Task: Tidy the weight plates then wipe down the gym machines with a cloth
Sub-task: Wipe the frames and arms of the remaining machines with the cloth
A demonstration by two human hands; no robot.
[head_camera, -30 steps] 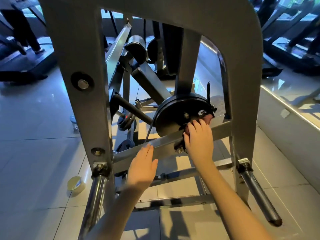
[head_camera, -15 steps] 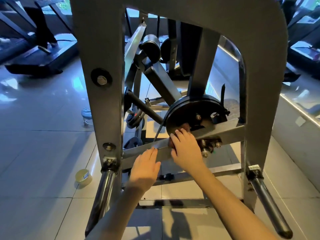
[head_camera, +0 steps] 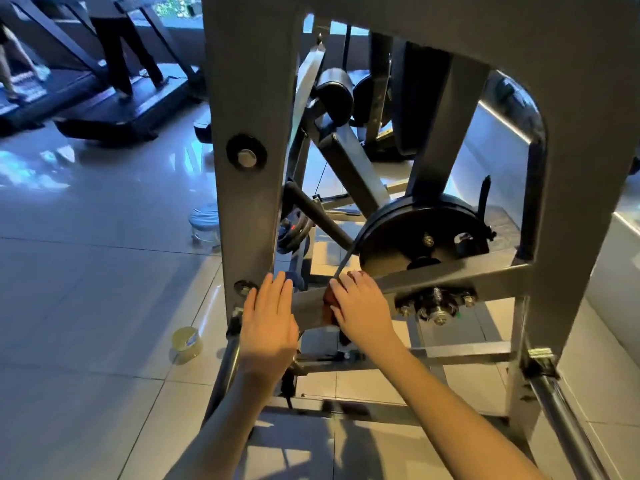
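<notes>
Right hand with cloth leftward on crossbar

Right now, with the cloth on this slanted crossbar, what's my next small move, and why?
Probably slide the cloth, gripped in your right hand, leftward along the crossbar, lifting your left hand first: it lies flat on the bar's left end, right in the cloth's path, and only a short bare stretch separates the two.

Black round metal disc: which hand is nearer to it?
Right. The right hand holds a dark red cloth just below-left of the black round metal disc; the left hand rests further left.
</notes>
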